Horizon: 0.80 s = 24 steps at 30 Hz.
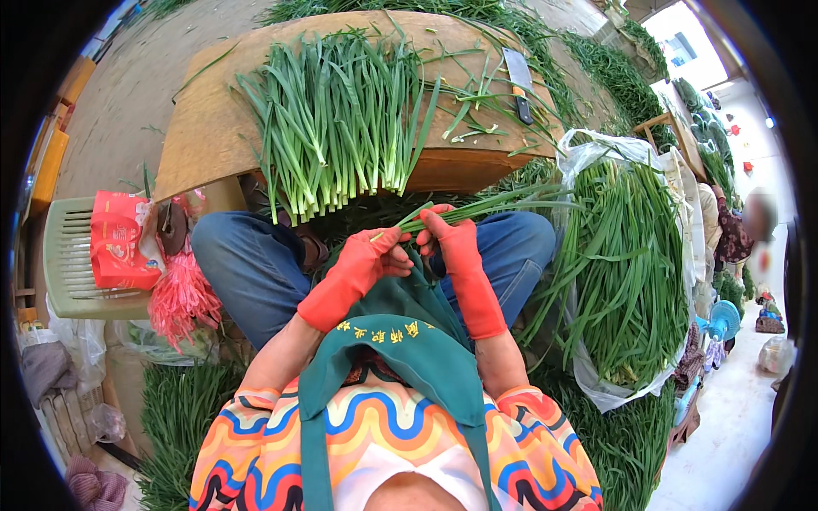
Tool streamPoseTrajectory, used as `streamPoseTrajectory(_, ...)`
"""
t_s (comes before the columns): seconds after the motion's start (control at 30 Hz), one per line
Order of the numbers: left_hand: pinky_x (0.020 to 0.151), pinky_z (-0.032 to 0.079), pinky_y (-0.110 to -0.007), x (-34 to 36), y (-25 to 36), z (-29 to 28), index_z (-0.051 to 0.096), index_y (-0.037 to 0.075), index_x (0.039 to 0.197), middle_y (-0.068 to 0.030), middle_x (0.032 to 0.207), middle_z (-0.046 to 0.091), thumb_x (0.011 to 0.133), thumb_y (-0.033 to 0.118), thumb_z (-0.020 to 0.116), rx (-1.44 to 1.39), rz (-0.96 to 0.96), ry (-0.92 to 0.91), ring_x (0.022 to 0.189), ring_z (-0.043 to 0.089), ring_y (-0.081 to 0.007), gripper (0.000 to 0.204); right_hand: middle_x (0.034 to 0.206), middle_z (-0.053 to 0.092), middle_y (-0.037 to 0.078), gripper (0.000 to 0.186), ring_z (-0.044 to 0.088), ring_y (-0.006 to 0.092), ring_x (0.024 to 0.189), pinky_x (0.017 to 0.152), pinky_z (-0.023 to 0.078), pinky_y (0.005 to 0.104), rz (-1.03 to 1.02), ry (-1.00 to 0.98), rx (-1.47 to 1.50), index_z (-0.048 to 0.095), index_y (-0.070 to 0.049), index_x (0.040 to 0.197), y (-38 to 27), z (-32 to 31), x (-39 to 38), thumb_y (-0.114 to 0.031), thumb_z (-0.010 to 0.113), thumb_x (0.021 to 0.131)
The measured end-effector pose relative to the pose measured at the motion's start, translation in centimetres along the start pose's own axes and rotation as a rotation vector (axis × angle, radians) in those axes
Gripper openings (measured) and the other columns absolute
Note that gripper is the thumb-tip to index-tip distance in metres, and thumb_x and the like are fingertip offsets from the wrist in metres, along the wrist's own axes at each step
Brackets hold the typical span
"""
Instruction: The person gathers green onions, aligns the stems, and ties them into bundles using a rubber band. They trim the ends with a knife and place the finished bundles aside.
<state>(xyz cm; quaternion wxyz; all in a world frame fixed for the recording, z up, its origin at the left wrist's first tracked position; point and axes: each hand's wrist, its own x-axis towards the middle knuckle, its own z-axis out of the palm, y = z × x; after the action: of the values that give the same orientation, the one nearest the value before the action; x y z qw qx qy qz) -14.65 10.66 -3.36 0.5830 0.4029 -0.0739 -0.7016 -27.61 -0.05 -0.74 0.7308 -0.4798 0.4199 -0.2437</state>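
Both my hands wear red rubber gloves and meet over my lap. My left hand (pixel 375 261) is closed, pinching the pale ends of a few garlic chives (pixel 503 201). Farther up the same stalks, my right hand (pixel 446 233) grips them between thumb and fingers, and their green tips reach out to the right. Just beyond my hands, a thick row of garlic chives (pixel 336 119) lies on a wooden board, white ends toward me and overhanging its near edge. A cleaver (pixel 519 83) with a black handle rests at the board's right side among cut scraps.
On my right stands a clear plastic bag (pixel 588 375) heaped with long chives. A pale green plastic chair (pixel 72 255) at my left holds a red bag (pixel 125 240) and a bundle of pink strings (pixel 183 294). More greens cover the floor. Another person (pixel 734 226) is at the far right.
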Motion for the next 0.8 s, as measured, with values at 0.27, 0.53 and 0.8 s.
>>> streamPoseTrajectory(0.27,0.066,0.052,-0.035,-1.2,-0.4,-0.9,0.055,-0.003,0.093,-0.0066,0.063,0.059,0.086,0.024,0.057,-0.128,0.096,-0.093,0.066,0.061,-0.0220,0.029,0.054,0.054,0.002,0.015,0.046,0.0093,0.038,0.037,0.036,0.0206,0.028,-0.044,-0.132,0.057,-0.005,0.081,-3.7,2.3,1.6,-0.020,0.060,0.081)
streamPoseTrajectory(0.53,0.062,0.052,-0.033,-2.9,-0.8,-3.5,0.056,-0.005,0.094,-0.0134,0.068,0.062,0.089,0.035,0.050,0.081,0.030,0.112,0.066,0.063,-0.0244,0.041,0.053,0.056,0.003,0.034,0.054,0.0120,0.043,0.042,0.041,0.0256,0.120,-0.271,-0.795,0.061,-0.004,0.077,-10.6,6.6,9.9,-0.038,0.061,0.079)
streamPoseTrajectory(0.8,0.059,0.051,-0.029,-7.8,2.9,-3.9,0.058,-0.002,0.094,-0.0125,0.072,0.063,0.088,0.028,0.051,0.183,0.165,0.379,0.066,0.063,-0.0194,0.032,0.066,0.063,0.009,0.046,0.062,0.0208,0.059,0.059,0.047,0.0343,-0.341,-0.116,-1.470,0.061,-0.003,0.081,-8.7,14.0,9.4,-0.049,0.059,0.076)
